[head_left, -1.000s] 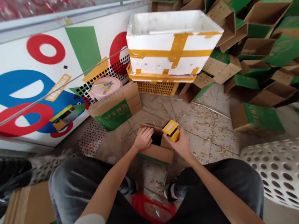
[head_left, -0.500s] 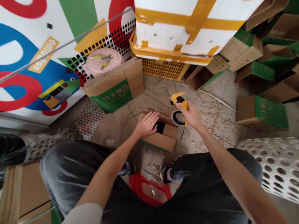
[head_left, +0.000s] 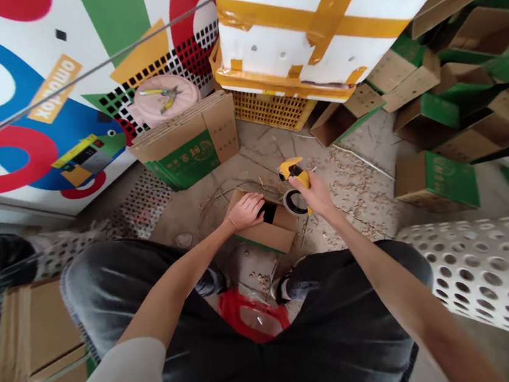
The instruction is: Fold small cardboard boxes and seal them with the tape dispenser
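Between my feet a small brown cardboard box stands on the floor with its top partly open and a dark gap showing inside. My left hand lies over the box's left end, fingers stretched out together across the top flaps. To the right of the box my right hand is wrapped round the handle of a yellow tape dispenser. A roll of tape sits in the dispenser, close beside the box's right end and above the floor.
Flattened green-and-brown cartons lean ahead, beside a pink lid with pliers on it. A taped white foam box rests on a yellow crate. Opened cartons pile up at right, above a white perforated basket.
The view has shifted slightly, so everything sits a little further left and up. Both hands keep about the same places by the box, and the tape dispenser stays in my right hand.
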### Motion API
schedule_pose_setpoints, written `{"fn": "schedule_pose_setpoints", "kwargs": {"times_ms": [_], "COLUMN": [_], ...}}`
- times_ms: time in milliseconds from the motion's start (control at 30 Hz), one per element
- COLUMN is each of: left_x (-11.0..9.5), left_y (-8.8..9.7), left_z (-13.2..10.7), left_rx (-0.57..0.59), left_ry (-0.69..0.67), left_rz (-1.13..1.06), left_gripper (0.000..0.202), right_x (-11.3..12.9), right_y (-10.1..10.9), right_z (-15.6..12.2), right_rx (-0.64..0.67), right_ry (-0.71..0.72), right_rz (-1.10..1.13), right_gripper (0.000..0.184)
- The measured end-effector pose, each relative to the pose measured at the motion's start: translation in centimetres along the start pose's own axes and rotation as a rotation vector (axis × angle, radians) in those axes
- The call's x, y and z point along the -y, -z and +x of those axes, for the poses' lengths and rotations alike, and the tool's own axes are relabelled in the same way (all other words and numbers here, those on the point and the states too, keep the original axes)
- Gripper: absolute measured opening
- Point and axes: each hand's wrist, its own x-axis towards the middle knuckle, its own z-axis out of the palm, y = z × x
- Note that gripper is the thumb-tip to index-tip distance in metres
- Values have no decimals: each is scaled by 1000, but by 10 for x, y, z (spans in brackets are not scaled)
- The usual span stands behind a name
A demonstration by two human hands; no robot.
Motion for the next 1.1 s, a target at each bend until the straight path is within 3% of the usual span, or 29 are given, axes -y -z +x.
{"fn": "schedule_pose_setpoints", "kwargs": {"times_ms": [167,267,333,467,667,833,967,1100], "left_x": [0,0,0,-1,-11,-10,-3,-4], "left_y": [-3,1,4,4,-16,-26,-22,-15], "left_z": [2,6,10,18,26,27,30,36], "left_rx": [200,305,304,259,244,273,332,367], "left_ry": [-53,13,70,125,334,335,325,371], "left_rz": [32,67,108,136,162,127,100,122], "left_gripper": [28,30,32,38,38,46,45,39], "right_x": [-19,-28,-30,-26,-22,-15,-8,-10], "right_y": [-43,-64,-70,-70,-64,-67,-62,-52], "right_z": [-36,-51,-55,-55,-63,-62,-58,-51], "right_rx": [50,-12,-9,40,73,119,161,252], "right_ry": [-54,-42,1,75,128,199,145,110], "right_rz": [-12,-63,-88,-157,-120,-22,14,255], "right_gripper": [57,56,58,58,54,56,60,77]}}
